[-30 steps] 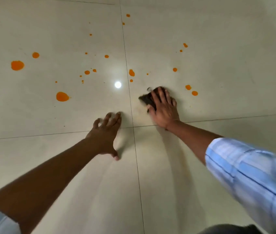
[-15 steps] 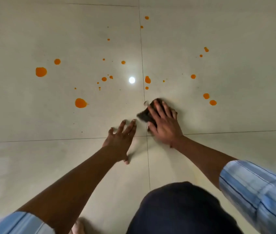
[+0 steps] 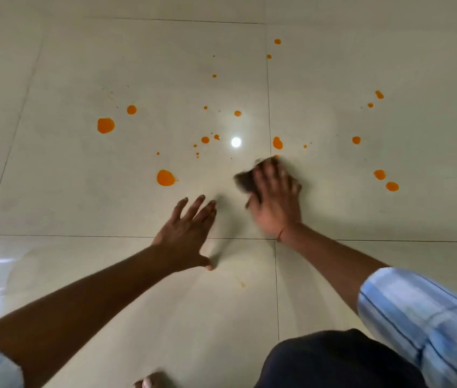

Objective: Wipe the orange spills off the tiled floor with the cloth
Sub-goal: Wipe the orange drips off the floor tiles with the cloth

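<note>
Several orange spills dot the cream tiled floor [image 3: 81, 191]. The biggest are a blot [image 3: 165, 177] left of my hands and another [image 3: 105, 125] farther left; a drop [image 3: 277, 143] lies just beyond the cloth, and a pair [image 3: 386, 181] lies to the right. My right hand [image 3: 274, 203] presses a dark cloth [image 3: 245, 181] flat on the floor with spread fingers, blurred by motion; most of the cloth is hidden under it. My left hand [image 3: 188, 233] rests flat on the tile with its fingers straight, beside the right hand.
A bright lamp reflection [image 3: 236, 142] shines on the tile beyond the cloth. Grout lines cross under my wrists. My dark-trousered knee [image 3: 333, 359] and a bare toe [image 3: 149, 383] show at the bottom edge. A faint orange smear [image 3: 242, 284] lies near my left thumb.
My right hand has slid the cloth forward, up to the small drop near the grout line. The camera has shifted, so the whole floor appears lower and rightward. My left hand stays planted.
</note>
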### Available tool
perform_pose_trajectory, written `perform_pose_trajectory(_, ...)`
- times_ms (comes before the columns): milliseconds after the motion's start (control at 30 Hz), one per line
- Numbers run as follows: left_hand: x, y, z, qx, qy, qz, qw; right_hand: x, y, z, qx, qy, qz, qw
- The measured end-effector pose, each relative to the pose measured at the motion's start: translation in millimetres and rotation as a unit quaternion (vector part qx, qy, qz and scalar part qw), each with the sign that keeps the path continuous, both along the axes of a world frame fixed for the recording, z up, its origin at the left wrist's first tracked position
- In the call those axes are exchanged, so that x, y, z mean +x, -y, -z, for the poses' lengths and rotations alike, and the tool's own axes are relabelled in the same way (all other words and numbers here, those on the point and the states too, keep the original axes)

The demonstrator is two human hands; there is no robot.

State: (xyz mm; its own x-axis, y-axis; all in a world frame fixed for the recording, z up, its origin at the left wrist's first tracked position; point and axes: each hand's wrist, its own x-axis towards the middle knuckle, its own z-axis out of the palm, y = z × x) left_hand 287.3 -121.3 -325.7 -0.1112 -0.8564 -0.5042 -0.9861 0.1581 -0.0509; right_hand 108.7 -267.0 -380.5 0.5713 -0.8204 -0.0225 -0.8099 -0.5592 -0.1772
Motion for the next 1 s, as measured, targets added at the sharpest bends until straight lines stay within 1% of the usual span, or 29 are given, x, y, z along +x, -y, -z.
perform_pose_trajectory(33,39,-25,-1,-0.005,0.015,-0.014,1.0,43,-37,7,0.006,0.0,-0.152,0.988)
perform_pose_trajectory(67,53,-33,-2,-0.006,0.021,-0.008,1.0,44,-56,12,0.01,-0.022,-0.278,0.96)
perform_pose_trajectory(100,62,-38,-2,-0.001,0.02,0.006,1.0,37,-51,11,0.004,-0.04,-0.346,0.937)
perform_pose_trajectory(133,71,-44,-2,-0.016,0.018,0.014,1.0,36,-34,11,-0.008,-0.044,-0.364,0.93)
perform_pose_trajectory(167,78,-50,-3,-0.023,0.017,0.012,1.0,39,-15,9,-0.014,-0.044,-0.319,0.946)
perform_pose_trajectory(200,85,-51,-5,-0.023,0.019,-0.002,1.0,41,4,5,-0.005,-0.039,-0.222,0.974)
perform_pose_trajectory(233,93,-52,-6,-0.019,0.021,-0.019,0.999,46,13,1,0.006,-0.031,-0.121,0.992)
perform_pose_trajectory(267,102,-54,-6,-0.007,0.019,-0.044,0.999,57,12,0,0.014,-0.027,-0.082,0.996)
perform_pose_trajectory(300,108,-53,-6,0.008,0.018,-0.069,0.997,62,4,0,0.012,-0.036,-0.125,0.991)
perform_pose_trajectory(333,115,-56,-8,0.027,0.021,-0.099,0.995,67,-11,2,0.01,-0.041,-0.223,0.974)
perform_pose_trajectory(367,124,-60,-9,0.039,0.023,-0.131,0.99,72,-25,5,0.002,-0.051,-0.337,0.94)
perform_pose_trajectory(400,131,-63,-8,0.046,0.021,-0.16,0.986,73,-26,4,0.006,-0.063,-0.42,0.905)
perform_pose_trajectory(433,136,-64,-6,0.05,0.019,-0.178,0.983,76,-17,0,0.013,-0.071,-0.455,0.887)
perform_pose_trajectory(467,139,-62,-6,0.047,0.013,-0.197,0.979,82,-5,-1,0.007,-0.076,-0.449,0.89)
perform_pose_trajectory(500,147,-62,-5,0.044,0.007,-0.221,0.974,99,5,-2,0.007,-0.079,-0.417,0.906)
perform_pose_trajectory(567,158,-55,-3,0.039,-0.012,-0.272,0.962,133,20,-4,0.027,-0.087,-0.316,0.944)
perform_pose_trajectory(667,170,-50,4,0.039,-0.063,-0.318,0.945,193,24,-5,0.063,-0.068,-0.239,0.967)
perform_pose_trajectory(733,174,-53,7,0.036,-0.087,-0.326,0.941,221,5,-5,0.053,-0.044,-0.193,0.979)
perform_pose_trajectory(800,174,-57,10,0.027,-0.102,-0.328,0.939,211,-33,-3,0.044,-0.024,-0.182,0.982)
perform_pose_trajectory(867,174,-57,11,0.017,-0.111,-0.33,0.937,171,-70,-5,0.047,-0.021,-0.229,0.972)
perform_pose_trajectory(933,174,-58,12,0.018,-0.119,-0.337,0.934,143,-77,-4,0.051,-0.02,-0.245,0.968)
perform_pose_trajectory(1000,175,-60,15,0.01,-0.132,-0.348,0.928,165,-63,-3,0.047,-0.033,-0.183,0.981)
